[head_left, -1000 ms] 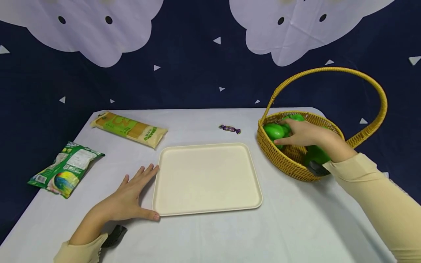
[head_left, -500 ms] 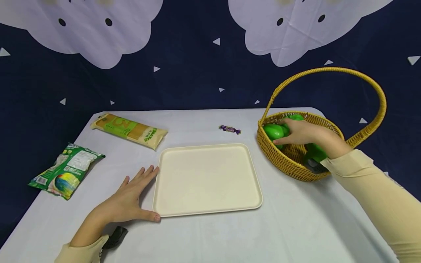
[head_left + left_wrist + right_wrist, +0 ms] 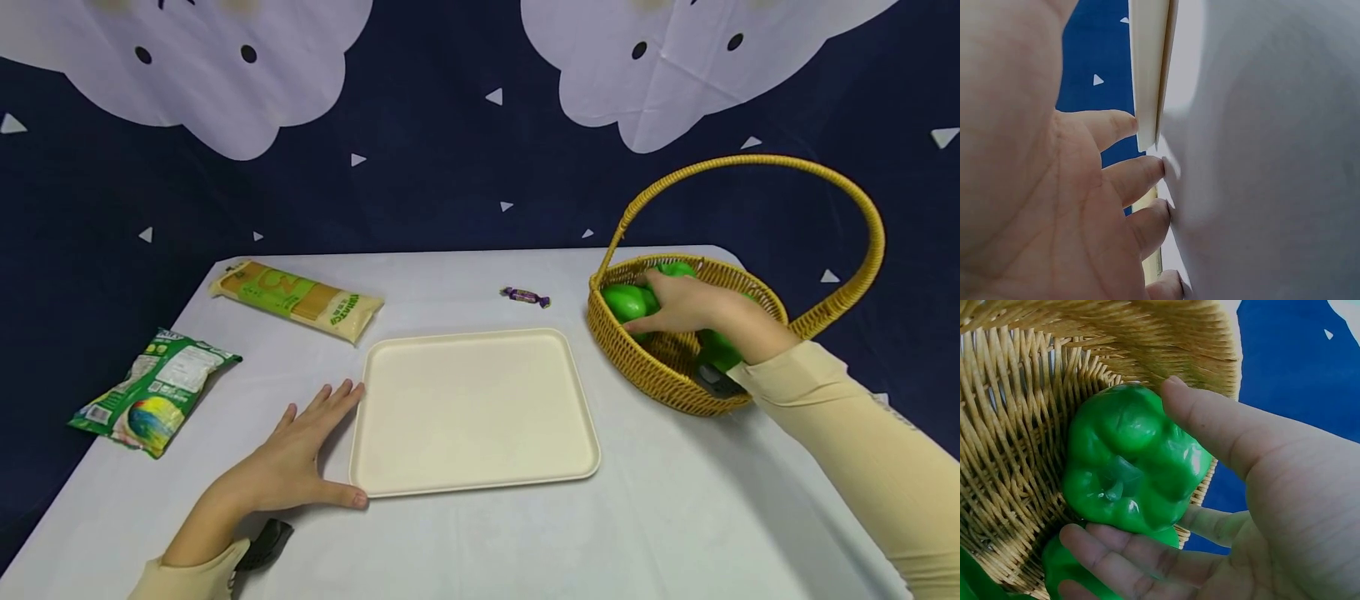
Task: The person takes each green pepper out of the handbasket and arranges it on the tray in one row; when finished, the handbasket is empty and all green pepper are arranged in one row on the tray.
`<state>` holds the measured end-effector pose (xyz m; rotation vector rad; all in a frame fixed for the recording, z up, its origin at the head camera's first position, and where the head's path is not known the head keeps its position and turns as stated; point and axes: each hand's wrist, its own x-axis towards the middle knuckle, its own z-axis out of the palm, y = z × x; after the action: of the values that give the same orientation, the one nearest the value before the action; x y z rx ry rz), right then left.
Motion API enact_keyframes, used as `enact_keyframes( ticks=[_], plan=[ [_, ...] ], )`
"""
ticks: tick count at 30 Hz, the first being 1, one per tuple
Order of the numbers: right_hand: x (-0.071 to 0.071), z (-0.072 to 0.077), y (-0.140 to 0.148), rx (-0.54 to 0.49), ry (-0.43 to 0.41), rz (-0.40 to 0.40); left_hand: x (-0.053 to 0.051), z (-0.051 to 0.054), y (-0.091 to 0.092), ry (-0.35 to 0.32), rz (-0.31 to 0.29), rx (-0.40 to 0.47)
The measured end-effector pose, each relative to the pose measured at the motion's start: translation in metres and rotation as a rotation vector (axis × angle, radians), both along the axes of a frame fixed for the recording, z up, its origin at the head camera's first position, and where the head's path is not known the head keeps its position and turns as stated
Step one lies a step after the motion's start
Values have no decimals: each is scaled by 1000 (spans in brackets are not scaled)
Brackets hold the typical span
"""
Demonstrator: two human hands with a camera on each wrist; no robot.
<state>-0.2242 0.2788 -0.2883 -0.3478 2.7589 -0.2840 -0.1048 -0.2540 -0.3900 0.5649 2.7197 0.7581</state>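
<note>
While the left hand (image 3: pixel 291 460), fingers spread, touches the cream rectangular tray (image 3: pixel 476 410), the right hand (image 3: pixel 686 302) pinches a glossy green bell pepper (image 3: pixel 1137 450) between thumb and fingers inside the yellow wicker basket (image 3: pixel 637 367).

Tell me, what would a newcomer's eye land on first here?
Probably the tall-handled wicker basket on the right, where the right hand has thumb and fingers around a bright green pepper. Next, the cream tray at the centre, with the spread left hand at its left edge. Behind everything, a dark blue backdrop shows big white clouds.
</note>
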Motion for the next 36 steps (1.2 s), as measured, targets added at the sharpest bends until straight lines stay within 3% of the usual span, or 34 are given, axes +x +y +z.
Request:
enact_keyframes(
  ticks=[22, 36],
  plan=[
    [-4, -2, -2, 10, 19, 5, 2, -3, -1, -10, 21, 28],
    [-2, -3, -1, -19, 54, 2, 2, 0, 0, 10, 13, 3]
  ],
)
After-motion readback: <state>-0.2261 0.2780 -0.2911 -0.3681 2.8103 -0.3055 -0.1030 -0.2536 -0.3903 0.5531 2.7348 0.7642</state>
